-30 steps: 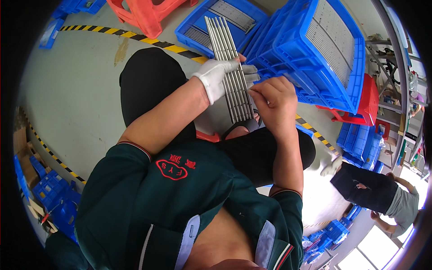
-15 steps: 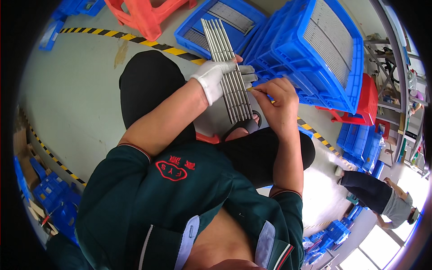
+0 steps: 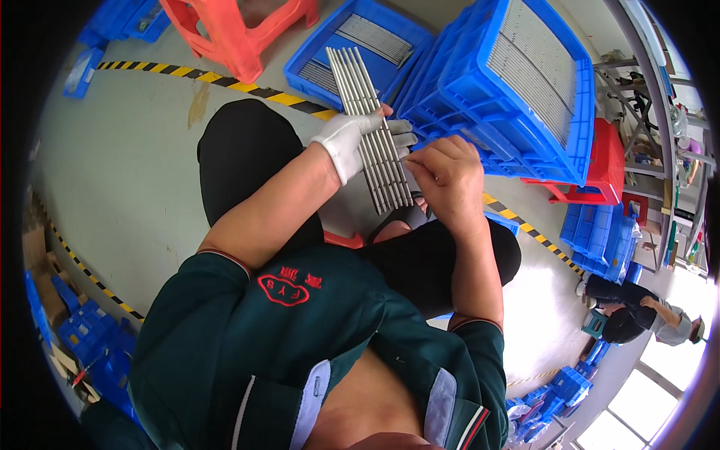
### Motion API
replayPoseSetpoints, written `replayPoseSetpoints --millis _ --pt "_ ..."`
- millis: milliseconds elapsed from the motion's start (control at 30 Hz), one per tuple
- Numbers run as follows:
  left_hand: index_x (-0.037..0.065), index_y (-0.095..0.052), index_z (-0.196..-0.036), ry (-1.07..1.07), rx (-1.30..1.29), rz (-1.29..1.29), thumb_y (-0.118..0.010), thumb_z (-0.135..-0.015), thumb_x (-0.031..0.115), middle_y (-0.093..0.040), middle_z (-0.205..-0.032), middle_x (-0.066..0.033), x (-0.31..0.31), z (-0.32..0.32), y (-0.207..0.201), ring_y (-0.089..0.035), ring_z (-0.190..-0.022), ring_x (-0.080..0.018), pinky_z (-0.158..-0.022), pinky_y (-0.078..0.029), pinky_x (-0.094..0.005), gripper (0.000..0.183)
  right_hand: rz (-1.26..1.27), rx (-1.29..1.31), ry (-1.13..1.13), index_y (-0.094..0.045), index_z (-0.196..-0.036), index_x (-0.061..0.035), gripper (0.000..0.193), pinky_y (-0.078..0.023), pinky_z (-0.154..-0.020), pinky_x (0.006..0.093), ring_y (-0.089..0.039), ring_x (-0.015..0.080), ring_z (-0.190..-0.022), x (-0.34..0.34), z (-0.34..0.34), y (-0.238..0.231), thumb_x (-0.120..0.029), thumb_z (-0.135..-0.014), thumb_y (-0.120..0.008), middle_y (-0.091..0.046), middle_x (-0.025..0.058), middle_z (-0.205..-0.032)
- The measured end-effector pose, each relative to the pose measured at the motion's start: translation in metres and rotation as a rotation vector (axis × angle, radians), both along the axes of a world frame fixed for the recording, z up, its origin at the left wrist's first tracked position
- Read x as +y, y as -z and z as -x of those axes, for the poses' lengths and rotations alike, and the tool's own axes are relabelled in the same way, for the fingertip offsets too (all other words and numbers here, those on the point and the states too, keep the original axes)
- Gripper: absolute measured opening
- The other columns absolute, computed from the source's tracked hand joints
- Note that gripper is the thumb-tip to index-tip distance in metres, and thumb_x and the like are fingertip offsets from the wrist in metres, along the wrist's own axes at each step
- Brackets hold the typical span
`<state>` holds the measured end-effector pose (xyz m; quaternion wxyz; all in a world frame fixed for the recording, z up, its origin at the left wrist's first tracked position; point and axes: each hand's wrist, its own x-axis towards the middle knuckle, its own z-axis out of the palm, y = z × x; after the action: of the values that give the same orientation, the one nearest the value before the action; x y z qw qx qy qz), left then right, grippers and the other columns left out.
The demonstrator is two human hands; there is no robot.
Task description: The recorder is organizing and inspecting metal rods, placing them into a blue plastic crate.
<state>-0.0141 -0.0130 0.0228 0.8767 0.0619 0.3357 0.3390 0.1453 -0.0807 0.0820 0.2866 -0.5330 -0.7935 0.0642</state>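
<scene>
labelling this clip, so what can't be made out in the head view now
Head view:
Palm of the left hand: hidden behind the metal rods
Anything the right hand pinches: too small, covered by the hand itself
Rest of the orange-red stool: cut off by the upper edge

A dark green short-sleeved polo shirt is worn, its sleeve hems trimmed with fine reddish and pale stripes. On the chest a red embroidered emblem is set, made up of a wavy-edged oval outline with lettering inside and characters beside it. The neck is left open, so that the pale blue facing of the placket is exposed. The dark collar is edged with white and red stripes on one side. The left hand is covered by a white knit glove, greyed at the fingers; the right hand is ungloved. Black trousers and a dark open-toed sandal are worn below.
</scene>
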Motion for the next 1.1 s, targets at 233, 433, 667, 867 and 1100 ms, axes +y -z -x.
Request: replayPoseSetpoints --millis 233,433,667,867,1100 --pt "0.006 -0.052 -0.11 0.058 0.022 0.009 -0.046 -0.094 0.012 -0.059 -0.112 -0.019 0.0 0.005 0.015 -0.059 -0.105 -0.0329 -0.087 -0.051 -0.0467 0.018 -0.012 -0.057 -0.016 -0.061 -0.066 -0.0104 0.01 -0.041 -0.061 0.0368 -0.054 0.0255 -0.067 -0.004 0.006 0.02 -0.011 -0.061 -0.07 -0.055 0.0047 -0.066" --pt "0.006 -0.054 -0.108 0.117 0.09 -0.111 -0.048 -0.092 0.006 -0.061 -0.104 -0.0161 -0.003 0.003 0.02 -0.062 -0.095 -0.0304 -0.08 -0.054 -0.043 0.017 -0.079 -0.04 -0.002 -0.063 -0.068 -0.0094 0.01 -0.042 -0.064 0.0354 -0.055 0.0237 -0.069 -0.012 0.01 0.006 -0.01 -0.061 -0.071 -0.057 0.0033 -0.069" --pt "0.008 -0.055 -0.092 0.057 0.065 0.085 -0.056 -0.09 0.012 -0.058 -0.082 -0.0108 0.004 0.001 0.005 -0.061 -0.074 -0.0281 -0.068 -0.053 -0.0516 0.005 -0.197 0.195 0.071 -0.065 -0.072 -0.0063 0.009 -0.042 -0.063 0.0343 -0.055 0.0245 -0.068 -0.036 -0.008 -0.027 -0.006 -0.065 -0.071 -0.06 0.0052 -0.072" --pt "0.016 -0.043 -0.068 0.091 0.033 -0.297 -0.055 -0.091 0.04 -0.026 -0.055 0.0052 0.039 0.002 -0.068 -0.029 -0.046 -0.0102 -0.049 -0.03 -0.0295 0.035 -0.141 0.439 0.193 -0.065 -0.075 -0.0031 0.01 -0.042 -0.057 0.0295 -0.055 0.0208 -0.066 -0.084 -0.022 -0.017 0.001 -0.068 -0.071 -0.06 0.0067 -0.072" --pt "0.008 -0.053 -0.085 0.282 0.571 -1.318 -0.065 -0.085 0.035 -0.045 -0.059 0.0026 0.065 -0.098 -0.197 -0.042 -0.048 -0.0122 -0.048 -0.036 -0.0318 0.029 -0.183 0.614 0.23 -0.065 -0.076 -0.0018 0.01 -0.043 -0.059 0.0289 -0.055 0.0206 -0.067 -0.115 -0.029 -0.008 0.003 -0.068 -0.07 -0.06 0.0064 -0.072"
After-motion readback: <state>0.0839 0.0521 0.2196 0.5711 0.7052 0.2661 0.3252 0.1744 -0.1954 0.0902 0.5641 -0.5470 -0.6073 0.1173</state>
